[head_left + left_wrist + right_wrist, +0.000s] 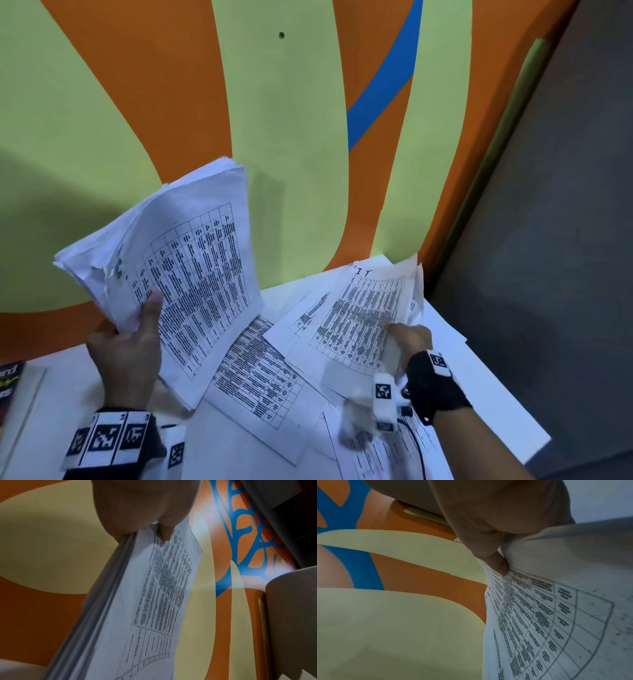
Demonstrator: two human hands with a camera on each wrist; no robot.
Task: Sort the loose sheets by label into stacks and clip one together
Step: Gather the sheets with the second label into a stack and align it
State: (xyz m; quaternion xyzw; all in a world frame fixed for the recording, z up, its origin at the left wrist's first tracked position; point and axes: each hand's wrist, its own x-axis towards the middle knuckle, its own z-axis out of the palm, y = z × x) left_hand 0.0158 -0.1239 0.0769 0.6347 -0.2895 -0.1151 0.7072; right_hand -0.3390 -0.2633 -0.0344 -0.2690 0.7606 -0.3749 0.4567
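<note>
At left of frame, left hand (128,356) grips a thick, floppy stack (178,274) by its lower edge; right hand (409,337) pinches one limp sheet (366,318), best held near a corner.

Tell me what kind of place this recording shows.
Probably a school or office room: a white table strewn with printed table sheets stands against a green, orange and blue painted wall.

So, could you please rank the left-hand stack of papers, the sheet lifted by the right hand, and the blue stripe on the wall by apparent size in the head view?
1. Stack of papers, held by the left hand.
2. Lifted sheet, pinched by the right hand; partly overlapped, so its full extent is unsure.
3. Blue stripe, though farther from the camera.
</note>
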